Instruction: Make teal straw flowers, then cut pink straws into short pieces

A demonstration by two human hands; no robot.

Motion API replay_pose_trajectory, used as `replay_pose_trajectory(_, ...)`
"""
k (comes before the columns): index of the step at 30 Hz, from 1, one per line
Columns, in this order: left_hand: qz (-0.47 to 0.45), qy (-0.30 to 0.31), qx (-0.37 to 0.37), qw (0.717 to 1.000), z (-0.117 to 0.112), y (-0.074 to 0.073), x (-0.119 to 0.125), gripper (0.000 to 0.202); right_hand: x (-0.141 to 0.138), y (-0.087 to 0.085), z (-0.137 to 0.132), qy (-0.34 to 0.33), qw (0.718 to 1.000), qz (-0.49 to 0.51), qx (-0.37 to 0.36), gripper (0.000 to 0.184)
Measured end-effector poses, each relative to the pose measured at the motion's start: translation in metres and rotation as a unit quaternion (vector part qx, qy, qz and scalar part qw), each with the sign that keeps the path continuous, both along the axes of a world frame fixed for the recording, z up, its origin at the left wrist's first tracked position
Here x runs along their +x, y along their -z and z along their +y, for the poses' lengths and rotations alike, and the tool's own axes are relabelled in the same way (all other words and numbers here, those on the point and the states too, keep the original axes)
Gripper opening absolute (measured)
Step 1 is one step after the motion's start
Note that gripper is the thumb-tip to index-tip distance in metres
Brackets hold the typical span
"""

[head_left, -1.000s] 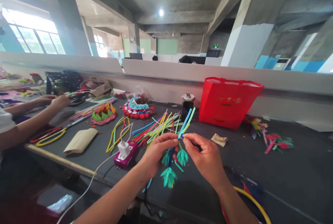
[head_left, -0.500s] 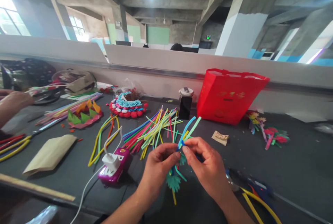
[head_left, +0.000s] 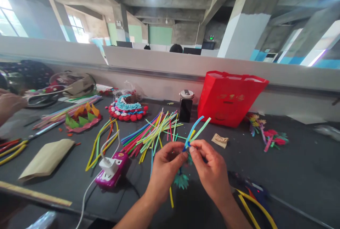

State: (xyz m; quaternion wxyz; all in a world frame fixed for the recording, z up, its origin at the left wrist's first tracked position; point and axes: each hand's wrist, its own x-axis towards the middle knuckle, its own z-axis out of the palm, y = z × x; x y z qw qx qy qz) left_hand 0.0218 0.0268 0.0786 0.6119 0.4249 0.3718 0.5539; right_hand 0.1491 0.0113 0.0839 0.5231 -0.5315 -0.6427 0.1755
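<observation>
My left hand (head_left: 170, 161) pinches a small bundle of pipe cleaners (head_left: 194, 129) in light blue, pale green and yellow, whose tips stick up above my fingers. Close beside it, my right hand (head_left: 211, 165) has thumb and forefinger closed on a dark blue pipe cleaner (head_left: 188, 144) at the bundle. Below the hands hangs a teal fringed flower (head_left: 181, 181), partly hidden by my fingers. A yellow stem (head_left: 171, 197) pokes out lower down. Behind my hands, a loose pile of coloured pipe cleaners (head_left: 156, 133) lies on the dark table.
A purple power strip (head_left: 114, 172) with a white plug stands left. Further back are a pom-pom ornament (head_left: 127, 107), a phone (head_left: 185, 110) against a cup and a red bag (head_left: 231, 98). A glue gun (head_left: 256, 190) lies right. Another person's hand (head_left: 12, 103) shows far left.
The view has shifted slightly, moving the table's things a little left. My hands stay pinched at the bundle, and the teal flower below has swung a little right.
</observation>
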Motion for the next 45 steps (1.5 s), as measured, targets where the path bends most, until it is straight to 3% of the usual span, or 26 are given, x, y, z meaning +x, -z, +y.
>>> replay_pose_trajectory(9,-0.015,0.082,-0.047,0.995,0.003,0.002,-0.009,0.020,0.003,-0.001,0.003,-0.023,0.997,-0.036,-0.062,0.019)
replay_pose_trajectory(13,-0.038,0.099,-0.048,0.993,0.006,0.005,-0.015,0.019,0.001,-0.001,0.000,-0.012,0.996,-0.070,-0.046,0.017)
replay_pose_trajectory(19,-0.030,0.064,-0.021,0.997,0.005,0.007,-0.020,0.017,-0.002,-0.007,-0.008,-0.018,0.998,-0.058,-0.032,0.017)
replay_pose_trajectory(23,-0.016,0.040,-0.007,0.999,0.004,0.009,-0.022,0.030,-0.006,-0.010,-0.008,-0.032,0.998,-0.040,-0.043,0.019)
replay_pose_trajectory(33,0.112,-0.003,0.131,0.985,0.005,0.011,-0.027,0.026,-0.007,-0.007,-0.004,-0.067,0.992,0.011,-0.110,0.019)
replay_pose_trajectory(40,0.116,0.019,0.123,0.985,0.008,0.012,-0.028,0.015,-0.002,-0.007,0.001,-0.093,0.983,0.063,-0.143,0.018)
replay_pose_trajectory(45,0.126,0.028,0.103,0.986,0.008,0.014,-0.029,0.015,-0.004,-0.005,0.004,-0.090,0.984,0.048,-0.148,0.017)
